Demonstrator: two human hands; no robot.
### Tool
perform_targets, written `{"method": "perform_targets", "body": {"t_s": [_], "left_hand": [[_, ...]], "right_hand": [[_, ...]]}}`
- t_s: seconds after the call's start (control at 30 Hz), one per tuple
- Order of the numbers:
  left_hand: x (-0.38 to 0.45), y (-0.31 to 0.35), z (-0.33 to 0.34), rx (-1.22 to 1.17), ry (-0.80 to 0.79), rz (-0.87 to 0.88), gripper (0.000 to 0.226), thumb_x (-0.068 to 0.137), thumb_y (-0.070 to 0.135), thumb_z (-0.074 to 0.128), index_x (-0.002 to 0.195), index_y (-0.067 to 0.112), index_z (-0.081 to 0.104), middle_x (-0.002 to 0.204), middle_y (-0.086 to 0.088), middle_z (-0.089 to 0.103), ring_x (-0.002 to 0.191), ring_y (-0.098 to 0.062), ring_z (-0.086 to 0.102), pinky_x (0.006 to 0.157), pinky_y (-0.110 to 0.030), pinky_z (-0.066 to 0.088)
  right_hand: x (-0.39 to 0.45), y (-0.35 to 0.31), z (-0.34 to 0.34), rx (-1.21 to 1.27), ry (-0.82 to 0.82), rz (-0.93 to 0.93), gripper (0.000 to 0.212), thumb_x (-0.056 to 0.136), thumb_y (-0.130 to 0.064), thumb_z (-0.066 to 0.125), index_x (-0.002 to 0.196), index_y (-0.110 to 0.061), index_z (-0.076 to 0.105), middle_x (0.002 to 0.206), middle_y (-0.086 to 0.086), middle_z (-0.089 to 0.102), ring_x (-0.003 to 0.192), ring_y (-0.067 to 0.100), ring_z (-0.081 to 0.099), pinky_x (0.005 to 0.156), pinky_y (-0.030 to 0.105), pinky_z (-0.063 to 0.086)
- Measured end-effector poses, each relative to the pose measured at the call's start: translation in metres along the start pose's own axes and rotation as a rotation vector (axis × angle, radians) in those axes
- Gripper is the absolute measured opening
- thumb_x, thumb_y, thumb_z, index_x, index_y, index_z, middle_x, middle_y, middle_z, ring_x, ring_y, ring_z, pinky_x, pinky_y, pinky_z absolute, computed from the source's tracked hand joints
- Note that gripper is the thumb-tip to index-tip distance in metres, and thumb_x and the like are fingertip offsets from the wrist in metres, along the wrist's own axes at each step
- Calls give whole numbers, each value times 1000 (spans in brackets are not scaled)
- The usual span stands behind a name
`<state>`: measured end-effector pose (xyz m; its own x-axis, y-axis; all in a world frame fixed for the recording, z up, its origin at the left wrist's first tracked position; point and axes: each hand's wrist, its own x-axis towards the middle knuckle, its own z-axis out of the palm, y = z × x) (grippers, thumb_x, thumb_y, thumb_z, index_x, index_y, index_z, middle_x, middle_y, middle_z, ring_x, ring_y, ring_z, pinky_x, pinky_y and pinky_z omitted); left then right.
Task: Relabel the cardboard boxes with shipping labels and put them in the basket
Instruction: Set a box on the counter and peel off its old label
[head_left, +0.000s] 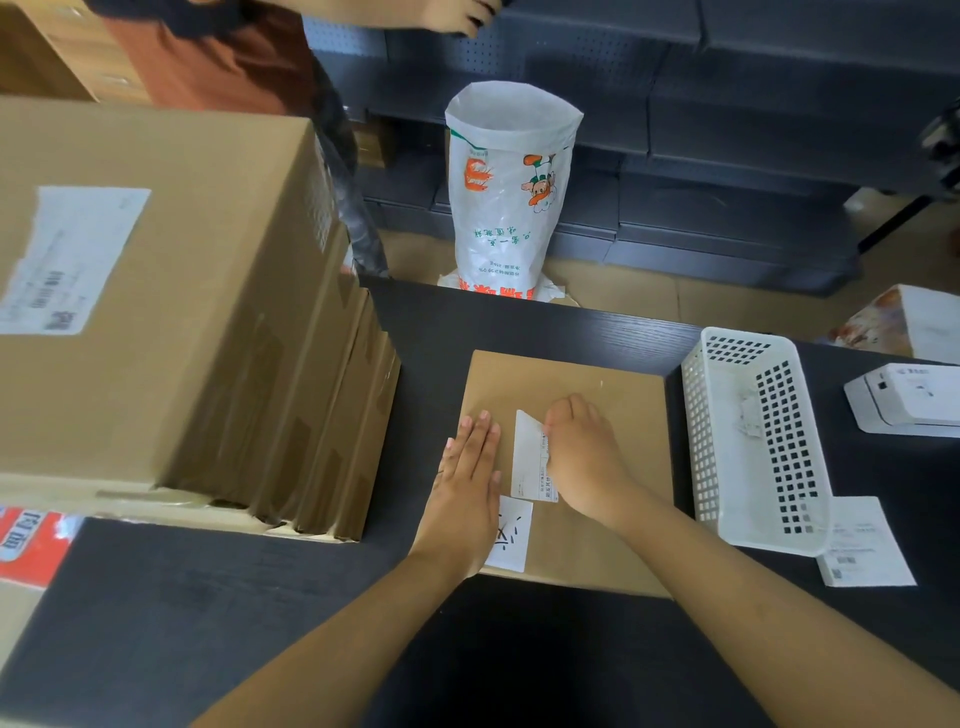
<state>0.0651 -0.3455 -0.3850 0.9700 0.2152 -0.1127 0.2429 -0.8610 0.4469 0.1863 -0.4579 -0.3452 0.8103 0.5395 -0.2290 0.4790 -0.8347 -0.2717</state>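
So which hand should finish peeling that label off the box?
The right hand, probably: its fingers already pinch the label, whose corner is lifted, while the left hand lies flat, steadying the box.

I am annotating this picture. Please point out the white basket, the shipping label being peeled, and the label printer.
white basket (727, 441): head view, on its perforated left wall.
shipping label (527, 457): head view, on its lifted white face.
label printer (906, 397): head view, on its top cover.

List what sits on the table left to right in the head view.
big box → left hand → label → right hand (both hands on the flat box) → basket → loose label → printer.
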Motion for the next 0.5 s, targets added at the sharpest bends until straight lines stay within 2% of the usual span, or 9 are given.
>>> {"method": "perform_targets", "body": {"t_s": [0.1,0.13,0.23,0.27,0.4,0.5], "left_hand": [[-1,0,0,7,9,13,55,104,27,17,153,16,-5,158,8,-19,143,-8,-27,115,-23,-18],[-1,0,0,-1,8,14,55,104,27,18,153,17,-4,158,8,-18,143,-7,-27,116,-23,-17],[-1,-1,1,-6,8,15,55,104,29,18,152,18,-5,158,9,-18,143,-6,-27,116,-23,-16],[-1,-1,1,3,11,17,55,104,29,19,152,18,-5,158,9,-18,142,-6,-27,116,-23,-17],[-2,0,1,-19,22,-8,55,104,29,22,152,21,-3,159,10,-15,142,-5,-27,116,-23,-16],[-2,0,2,-22,39,-29,56,103,30,25,152,24,-1,159,13,-13,143,-7,-28,118,-27,-15]], "right_hand": [[-3,3,-3,129,97,-2,7,93,-15,50,99,-15,47,103,2,55,96,22,53,75,25,34],[-3,4,-4,181,128,14,7,95,-19,50,100,-16,48,101,1,56,94,21,55,72,23,34],[0,3,-5,202,118,15,30,93,-32,56,118,-16,52,112,-3,56,102,19,54,80,23,37],[1,3,-4,163,109,-2,32,92,-34,57,119,-17,54,114,-3,56,105,19,53,85,25,38],[9,0,-1,99,109,8,19,95,-23,50,108,-18,63,111,0,59,106,20,53,87,29,39],[10,-1,1,73,135,3,22,96,-18,45,106,-17,64,110,0,60,105,20,53,87,29,38]]}}
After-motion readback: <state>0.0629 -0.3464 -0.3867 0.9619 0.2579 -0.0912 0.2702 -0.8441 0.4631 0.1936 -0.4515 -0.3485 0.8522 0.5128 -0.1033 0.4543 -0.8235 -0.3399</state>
